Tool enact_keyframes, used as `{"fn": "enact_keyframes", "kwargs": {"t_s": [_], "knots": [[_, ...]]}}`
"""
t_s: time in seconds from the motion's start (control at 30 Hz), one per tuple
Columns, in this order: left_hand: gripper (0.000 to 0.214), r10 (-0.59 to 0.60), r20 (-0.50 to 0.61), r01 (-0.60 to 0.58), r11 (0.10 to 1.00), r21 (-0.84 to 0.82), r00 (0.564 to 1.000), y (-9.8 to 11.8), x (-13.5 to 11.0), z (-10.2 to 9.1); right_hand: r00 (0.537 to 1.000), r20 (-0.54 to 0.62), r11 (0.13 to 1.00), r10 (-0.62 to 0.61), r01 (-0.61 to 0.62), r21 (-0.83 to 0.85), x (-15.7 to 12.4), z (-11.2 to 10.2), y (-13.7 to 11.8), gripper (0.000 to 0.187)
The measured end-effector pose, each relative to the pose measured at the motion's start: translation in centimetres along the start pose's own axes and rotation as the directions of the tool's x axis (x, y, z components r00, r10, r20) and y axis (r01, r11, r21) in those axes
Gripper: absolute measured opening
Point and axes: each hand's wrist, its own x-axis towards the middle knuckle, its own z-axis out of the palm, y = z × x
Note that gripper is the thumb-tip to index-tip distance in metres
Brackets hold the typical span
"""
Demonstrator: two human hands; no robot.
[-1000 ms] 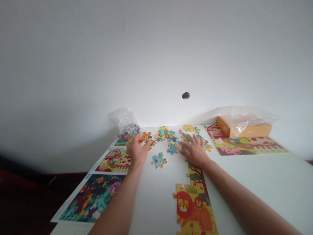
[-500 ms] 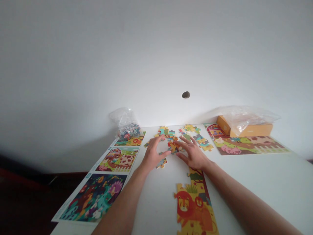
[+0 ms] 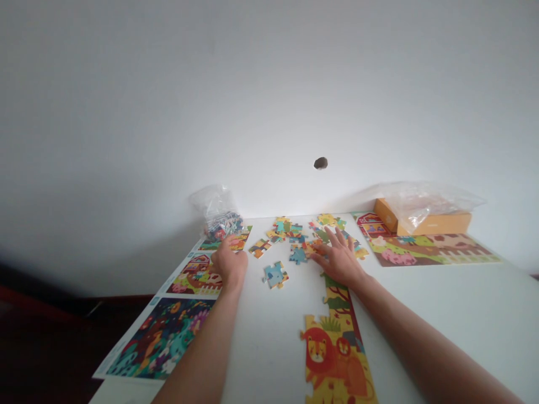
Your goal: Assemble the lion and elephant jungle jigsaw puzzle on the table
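Observation:
My left hand (image 3: 231, 264) is over the printed picture sheets (image 3: 162, 300) on the left, its fingers curled in; nothing shows in them. My right hand (image 3: 339, 261) is open, fingers spread over the loose jigsaw pieces (image 3: 288, 227) at the back of the table; its fingertips are on or just above several of them. Apart from the pile lie a blue elephant piece (image 3: 275, 275) and a yellow-and-brown piece (image 3: 260, 247). Nearer me stretches a joined jigsaw strip (image 3: 337, 353) with a lion and a cub; its far end passes under my right wrist.
A clear plastic bag of pieces (image 3: 223, 221) stands at the back left against the wall (image 3: 269, 112). On the right is a farm puzzle (image 3: 433, 249), with an orange box (image 3: 438, 223) and a clear plastic wrapper (image 3: 425, 199) on it. The white table (image 3: 442, 314) meets the wall behind.
My left hand has moved left from the loose pieces to the picture sheets and curled up, uncovering the elephant piece. My right hand stays over the pile, shifted slightly.

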Motion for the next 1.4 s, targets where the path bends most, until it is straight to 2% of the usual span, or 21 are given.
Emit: {"fn": "enact_keyframes", "kwargs": {"t_s": [0.1, 0.23, 0.37, 0.43, 0.5, 0.57, 0.63, 0.8, 0.93, 1.03, 1.13, 1.23, 1.4], "knots": [[0.038, -0.074, 0.028, 0.072, 0.996, 0.056, 0.997, 0.5, -0.3, 0.1, 1.0, 0.011, 1.0, 0.01, -0.01, -0.009, 0.0, 0.0, -0.1, 0.042], [0.054, -0.025, 0.169, -0.007, 0.982, 0.189, 0.985, 1.4, -1.2, 0.5, 1.0, 0.016, 0.999, 0.02, -0.019, -0.027, -0.1, 0.0, -0.2, 0.04], [0.046, 0.033, 0.166, -0.057, 0.987, 0.148, 0.986, 1.1, -1.3, 0.8, 1.0, 0.01, 0.999, 0.009, -0.009, -0.033, -0.1, 0.1, -0.1, 0.04], [0.042, 0.044, 0.126, -0.05, 0.998, 0.04, 0.991, 0.8, -0.9, 1.1, 1.0, 0.01, 0.999, 0.004, -0.004, -0.032, -0.1, 0.1, -0.1, 0.04], [0.033, 0.042, 0.083, -0.024, 0.978, -0.207, 0.996, 0.5, -0.5, 1.5, 1.0, 0.014, 1.0, -0.001, 0.001, -0.028, -0.1, 0.1, 0.0, 0.039], [0.026, 0.036, 0.065, -0.002, 0.883, -0.469, 0.997, 0.5, -0.2, 2.0, 1.0, 0.014, 1.0, -0.007, 0.007, -0.024, -0.1, 0.0, 0.0, 0.039], [0.025, 0.033, 0.068, 0.015, 0.79, -0.613, 0.997, 0.6, 0.1, 2.4, 1.0, 0.016, 1.0, -0.013, 0.014, -0.023, 0.0, -0.1, 0.0, 0.038], [0.03, 0.011, 0.092, 0.056, 0.721, -0.691, 0.996, 1.0, -0.1, 2.6, 1.0, 0.015, 0.999, -0.018, 0.018, -0.027, -0.1, 0.0, 0.0, 0.037], [0.04, 0.094, 0.16, 0.058, 0.668, -0.742, 0.983, 1.6, -0.7, 2.0, 1.0, 0.0, 0.999, -0.021, 0.021, -0.029, -0.1, 0.0, 0.0, 0.036], [0.044, 0.16, 0.201, 0.035, 0.695, -0.719, 0.966, 2.1, -1.1, 1.8, 1.0, 0.003, 0.999, -0.023, 0.023, -0.027, -0.1, -0.1, 0.0, 0.037], [0.039, 0.203, 0.217, -0.012, 0.754, -0.657, 0.955, 2.2, -1.6, 2.0, 1.0, 0.011, 1.0, -0.023, 0.023, -0.02, -0.2, -0.3, 0.0, 0.039], [0.035, 0.253, 0.212, -0.063, 0.769, -0.636, 0.944, 2.2, -1.9, 2.4, 0.999, 0.03, 0.999, -0.04, 0.04, -0.008, -0.3, -0.5, -0.1, 0.043], [0.035, 0.266, 0.213, -0.083, 0.786, -0.612, 0.94, 2.3, -2.2, 2.4, 0.996, 0.053, 0.998, -0.068, 0.068, -0.006, -0.4, -0.8, -0.2, 0.049]]}}
